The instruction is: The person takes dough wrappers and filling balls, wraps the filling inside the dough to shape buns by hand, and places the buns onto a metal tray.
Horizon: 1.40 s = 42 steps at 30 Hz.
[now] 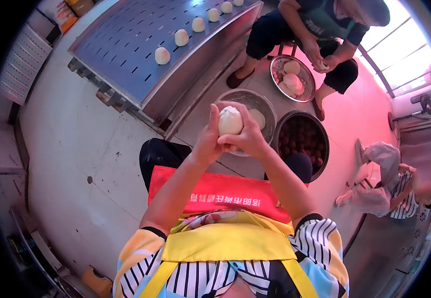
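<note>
A pale ball of dough [230, 121], puckered at its top, is cupped between my two hands in front of me. My left hand [208, 133] wraps its left side, with the thumb up along it. From the right, my right hand [249, 132] curls its fingers and thumb round the same ball. Just below and behind them is a metal bowl [269, 107], partly hidden by my hands, with a pale dough piece [256, 119] inside. Right of it stands a dark tub [276, 136] of many dark reddish round balls.
A slotted metal table [121, 39] at upper left carries a row of several dough balls [162, 56]. Opposite, a seated co-worker handles dough over another metal bowl [273, 79] of dough. Another person [387, 184] sits at right. My red apron [215, 193] covers my lap.
</note>
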Tool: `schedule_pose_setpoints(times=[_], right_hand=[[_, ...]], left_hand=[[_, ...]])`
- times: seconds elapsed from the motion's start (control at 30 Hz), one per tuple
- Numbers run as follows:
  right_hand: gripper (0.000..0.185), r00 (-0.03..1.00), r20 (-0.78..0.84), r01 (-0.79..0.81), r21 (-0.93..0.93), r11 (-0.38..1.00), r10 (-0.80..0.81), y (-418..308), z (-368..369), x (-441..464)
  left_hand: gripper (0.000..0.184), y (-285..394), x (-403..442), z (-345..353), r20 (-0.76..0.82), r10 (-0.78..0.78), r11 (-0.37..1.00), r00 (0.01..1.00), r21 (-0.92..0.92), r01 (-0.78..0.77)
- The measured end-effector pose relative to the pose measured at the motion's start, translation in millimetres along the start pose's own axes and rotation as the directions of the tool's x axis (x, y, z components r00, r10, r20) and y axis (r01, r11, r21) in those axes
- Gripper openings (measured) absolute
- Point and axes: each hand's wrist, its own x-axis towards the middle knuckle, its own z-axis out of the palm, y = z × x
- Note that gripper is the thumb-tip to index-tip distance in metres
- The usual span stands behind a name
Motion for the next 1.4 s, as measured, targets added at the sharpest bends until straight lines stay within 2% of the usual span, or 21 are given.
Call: schedule_pose_setpoints(times=[0.13, 0.2, 0.23, 0.33, 0.43, 0.47, 0.5, 0.57, 0.6, 0.73, 0.8, 0.87, 0.9, 0.97, 1.0, 1.1, 1.2, 1.23, 1.27, 1.37, 1.4], right_hand=[[0.078, 0.99, -0.087, 0.096, -0.193, 0.976, -0.115, -5.8, 19.5, -2.8], [0.078, 0.995, -0.046, 0.087, 0.058, 0.995, -0.084, -17.2, 22.0, -3.6], [0.079, 0.997, -0.026, 0.077, 0.182, 0.98, -0.073, -22.8, 22.9, -6.2], [0.079, 0.992, -0.121, 0.013, -0.039, 0.999, -0.018, -23.4, 22.0, -11.4], [0.075, 0.958, -0.134, 0.226, -0.187, 0.956, -0.253, -36.9, 24.6, -11.4], [0.072, 0.952, -0.133, 0.283, 0.038, 0.958, -0.276, -42.4, 24.7, -11.7], [0.071, 0.982, -0.095, 0.176, 0.103, 0.979, -0.166, -49.3, 21.6, -14.4], [0.07, 0.998, -0.005, -0.063, 0.22, 0.973, 0.065, -58.3, 11.3, -29.7], [0.068, 0.984, -0.089, -0.134, 0.216, 0.967, 0.156, -62.1, 13.7, -34.0], [0.066, 0.918, -0.327, 0.106, -0.337, 0.936, -0.222, -52.1, 9.3, -28.7], [0.062, 0.976, -0.182, 0.128, 0.047, 0.991, -0.117, -64.8, -1.6, -29.8], [0.057, 0.989, -0.061, 0.148, 0.328, 0.933, -0.135, -72.4, -4.5, -31.7], [0.057, 0.992, -0.11, 0.099, 0.297, 0.95, -0.069, -70.6, -3.4, -35.0], [0.056, 0.976, -0.213, 0.002, 0.237, 0.972, 0.05, -64.9, -2.8, -39.5], [0.054, 0.953, -0.301, 0.022, 0.119, 0.993, 0.015, -64.7, 3.3, -38.3], [0.05, 0.947, -0.306, 0.071, -0.104, 0.992, -0.099, -72.3, 1.3, -39.3], [0.05, 0.982, -0.17, 0.109, 0.144, 0.983, -0.084, -73.5, -9.2, -41.6], [0.05, 0.989, -0.131, 0.102, 0.234, 0.967, -0.072, -69.3, -11.1, -42.4], [0.05, 0.976, -0.215, 0.074, 0.202, 0.977, -0.029, -61.0, -8.2, -40.3], [0.049, 0.913, -0.379, 0.054, -0.257, 0.965, -0.152, -57.7, 2.2, -39.9], [0.049, 0.936, -0.324, 0.095, -0.147, 0.985, -0.139, -63.2, -0.2, -40.6]], left_hand=[[0.068, 11.7, -15.1, 23.0, -0.238, 0.112, 0.992, 0.965, 0.082, -0.095], [0.064, 12.6, -17.3, 36.0, -0.321, 0.205, 0.978, 0.924, 0.099, -0.183], [0.063, 12.8, -20.4, 32.6, -0.246, 0.154, 0.985, 0.957, 0.118, -0.128], [0.06, 16.7, -22.3, 26.6, -0.081, 0.07, 0.99, 0.994, 0.132, -0.059], [0.06, 18.4, -23.3, 48.6, -0.121, 0.143, 0.989, 0.982, 0.053, -0.137], [0.061, 19.3, -24.3, 56.8, -0.159, 0.164, 0.986, 0.974, 0.058, -0.157], [0.061, 20.3, -25.3, 64.0, -0.2, 0.183, 0.983, 0.963, 0.063, -0.174], [0.061, 21.3, -18.9, 48.6, 0.028, 0.038, 0.993, 0.999, 0.109, -0.041], [0.061, 22.9, -16.0, 47.9, 0.145, -0.046, 0.989, 0.988, 0.148, 0.024], [0.062, 6.9, -7.5, 77.8, -0.129, 0.093, 0.992, 0.987, 0.101, -0.08], [0.063, 10.6, -15.2, 85.8, -0.132, 0.083, 0.993, 0.988, 0.089, -0.071], [0.064, 15.0, -12.4, 72.2, 0.022, -0.078, 0.992, 0.997, 0.101, 0.075], [0.064, 17.6, -12.2, 72.0, 0.096, -0.158, 0.983, 0.983, 0.113, 0.147], [0.064, 7.0, -9.9, 84.8, -0.103, -0.086, 0.991, 0.991, 0.089, 0.096], [0.063, 3.8, -9.6, 92.0, -0.2, -0.047, 0.995, 0.979, 0.08, 0.064], [0.061, 3.9, -16.8, 98.1, -0.148, -0.004, 1.0, 0.989, 0.027, 0.008], [0.063, 11.9, -20.0, 95.2, 0.068, -0.135, 0.99, 0.988, 0.039, 0.133], [0.064, 9.1, -18.3, 93.7, 0.016, -0.132, 0.988, 0.991, 0.077, 0.13], [0.064, 4.3, -15.4, 90.1, -0.036, -0.127, 0.985, 0.991, 0.115, 0.131], [0.063, 2.4, -13.4, 97.4, -0.17, -0.046, 0.993, 0.984, 0.103, 0.064], [0.062, 1.9, -13.4, 100.3, -0.212, -0.018, 0.996, 0.977, 0.079, 0.036]])
